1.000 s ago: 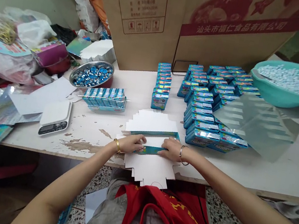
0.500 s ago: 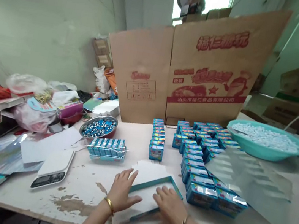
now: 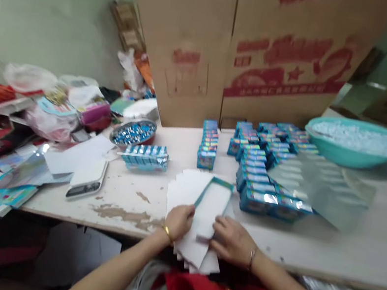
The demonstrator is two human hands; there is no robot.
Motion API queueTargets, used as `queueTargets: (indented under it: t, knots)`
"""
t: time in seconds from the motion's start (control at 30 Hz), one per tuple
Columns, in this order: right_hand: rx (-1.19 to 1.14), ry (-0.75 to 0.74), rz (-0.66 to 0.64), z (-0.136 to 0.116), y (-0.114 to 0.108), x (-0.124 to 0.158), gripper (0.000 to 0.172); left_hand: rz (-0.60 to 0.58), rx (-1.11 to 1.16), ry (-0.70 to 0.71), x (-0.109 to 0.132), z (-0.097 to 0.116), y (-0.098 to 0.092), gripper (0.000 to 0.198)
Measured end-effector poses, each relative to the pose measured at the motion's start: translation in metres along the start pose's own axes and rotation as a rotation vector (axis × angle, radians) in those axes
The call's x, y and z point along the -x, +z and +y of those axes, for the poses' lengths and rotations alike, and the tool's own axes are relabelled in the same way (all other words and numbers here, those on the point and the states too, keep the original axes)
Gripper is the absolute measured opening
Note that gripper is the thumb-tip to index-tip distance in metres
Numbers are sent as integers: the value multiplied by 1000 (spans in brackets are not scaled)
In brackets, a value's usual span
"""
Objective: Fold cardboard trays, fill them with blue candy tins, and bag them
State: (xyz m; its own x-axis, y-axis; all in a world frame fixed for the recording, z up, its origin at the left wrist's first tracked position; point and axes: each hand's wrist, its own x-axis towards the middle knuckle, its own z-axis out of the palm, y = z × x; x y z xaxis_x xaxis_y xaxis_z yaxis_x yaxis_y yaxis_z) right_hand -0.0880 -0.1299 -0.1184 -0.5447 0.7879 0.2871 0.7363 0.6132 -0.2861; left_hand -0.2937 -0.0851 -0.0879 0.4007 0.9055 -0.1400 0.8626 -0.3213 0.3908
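Observation:
A shallow cardboard tray [image 3: 212,208], white inside with teal walls, lies lengthwise in front of me. My left hand [image 3: 179,221] is closed, its fingertips pinching the tray's left wall. On the opposite side my right hand [image 3: 232,239] grips the near right part, thumb beneath the fingers; motion blurs that near end. Under the tray fans a stack of white cardboard sheets [image 3: 183,185], overhanging the table's front edge. Just right of it stand rows of small blue boxes [image 3: 256,201], partly beneath a clear plastic sheet [image 3: 333,200]. A shorter row of blue boxes [image 3: 206,156] stands behind the tray.
At left are a clear pack of blue boxes [image 3: 144,157], a bowl of blue wrapped pieces [image 3: 133,133], a white scale [image 3: 88,177] and piled bags. A turquoise basin [image 3: 359,157] of small pale pieces sits back right. A large carton [image 3: 185,83] stands behind.
The tray has turned from slanting sideways to lengthwise. My left hand has gone from spread fingers to pinching its wall; my right has closed on its side. The view has tilted down.

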Motion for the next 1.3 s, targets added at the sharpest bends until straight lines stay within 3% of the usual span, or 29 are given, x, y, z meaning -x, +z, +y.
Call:
queueTargets:
  t: [0.1,0.2,0.37,0.47,0.53,0.73,0.9,1.1,1.2,1.3]
  knots:
    - [-43,29,11,15,-4,14,20,-122,116,59,-2,13,9,17]
    - [-110,45,34,23,1,21,29,-231,156,258,2,13,-1,30]
    - [-162,61,56,25,7,23,26,-143,-157,662,9,0,-30,50]
    - [-162,17,76,27,12,29,28,-206,-211,769,6,-6,-23,35]
    - [-178,-33,90,30,14,36,30,-233,-166,792,1,-9,-12,23]
    - [-267,-148,16,37,3,58,72,-119,69,836,-2,-17,-1,24]
    - [-280,-140,-55,35,2,61,85,-122,298,811,2,-29,4,26]
    - [-223,-81,35,30,13,61,79,-25,488,622,11,-29,17,27]
    - [-229,-87,76,31,14,58,63,5,356,588,9,-13,16,25]
    - [-253,-54,103,33,13,49,44,-61,83,571,-2,7,12,28]
